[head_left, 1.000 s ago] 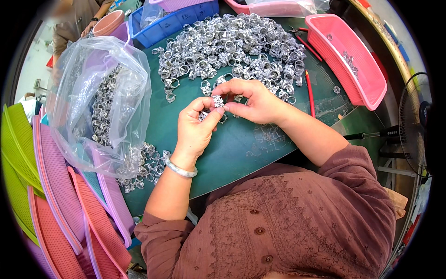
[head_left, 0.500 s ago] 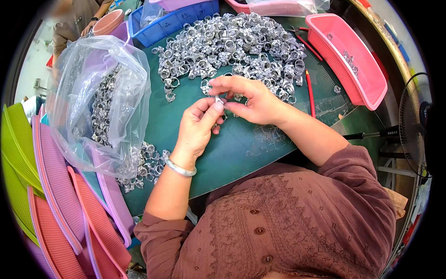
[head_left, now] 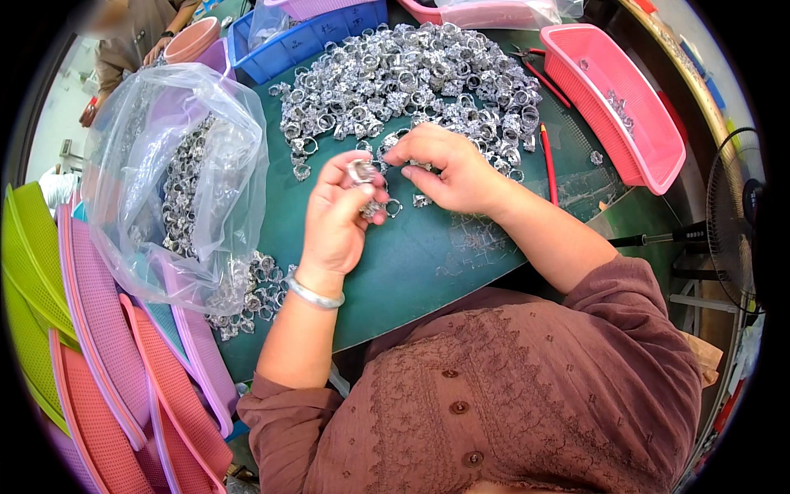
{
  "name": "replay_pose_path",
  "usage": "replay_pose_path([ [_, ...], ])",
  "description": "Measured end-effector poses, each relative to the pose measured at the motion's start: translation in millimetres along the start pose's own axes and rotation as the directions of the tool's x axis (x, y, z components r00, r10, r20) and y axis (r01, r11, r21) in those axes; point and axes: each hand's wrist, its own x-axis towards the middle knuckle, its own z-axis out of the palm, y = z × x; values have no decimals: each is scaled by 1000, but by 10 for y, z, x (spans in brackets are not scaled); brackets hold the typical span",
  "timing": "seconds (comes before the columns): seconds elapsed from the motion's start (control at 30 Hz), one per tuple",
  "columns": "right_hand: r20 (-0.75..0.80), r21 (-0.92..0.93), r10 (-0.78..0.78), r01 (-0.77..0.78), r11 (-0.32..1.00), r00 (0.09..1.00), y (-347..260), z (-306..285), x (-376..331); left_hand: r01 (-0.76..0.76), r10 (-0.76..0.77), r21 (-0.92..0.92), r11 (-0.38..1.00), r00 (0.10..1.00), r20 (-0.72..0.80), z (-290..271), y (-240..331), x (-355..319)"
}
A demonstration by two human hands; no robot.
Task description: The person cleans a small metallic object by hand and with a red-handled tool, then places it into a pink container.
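My left hand (head_left: 336,216) pinches a small silver ring (head_left: 360,171) between thumb and fingers, above the dark green mat (head_left: 428,255). Just to its right, my right hand (head_left: 448,171) rests curled at the near edge of a large heap of silver rings (head_left: 403,78), fingertips among the loose rings; whether it grips one is hidden. A few single rings (head_left: 393,207) lie on the mat between the two hands. A silver bangle (head_left: 313,294) circles my left wrist.
A clear plastic bag of rings (head_left: 177,185) stands at the left, with more rings (head_left: 247,288) spilled beside it. Stacked pink, purple and green trays (head_left: 90,362) fill the lower left. A pink basket (head_left: 613,103), red pliers (head_left: 547,160), a blue bin (head_left: 309,37) and a fan (head_left: 732,222) surround the mat.
My left hand has lifted its ring slightly up and away from the right hand. My right hand has dropped its fingers back to the edge of the ring heap.
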Motion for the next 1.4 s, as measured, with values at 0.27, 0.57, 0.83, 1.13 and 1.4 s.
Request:
replay_pose_path([
  [0.27, 297, -478, -28, 175, 861, 954, -144, 116, -55, -27, 1, -248, 968, 995, -102, -160, 61, 52],
  [0.57, 54, -40, 14, -12, 999, 998, -17, 101, -11, 3, 5, 48, 999, 984, -177, -60, 55, 34],
  [0.83, 34, 267, 173, -176, 948, 984, -89, 45, 5, 53, -45, 186, 981, 998, -51, -6, 5, -23],
  [1.13, 40, 346, 204, -205, 916, 978, -33, 85, -25, 17, -3, 227, 974, 998, -62, 7, -32, -35],
  [1.4, 56, 329, 233, -238, 914, 971, -42, 82, -31, 25, -9, 216, 976, 997, -74, -8, -48, -28],
])
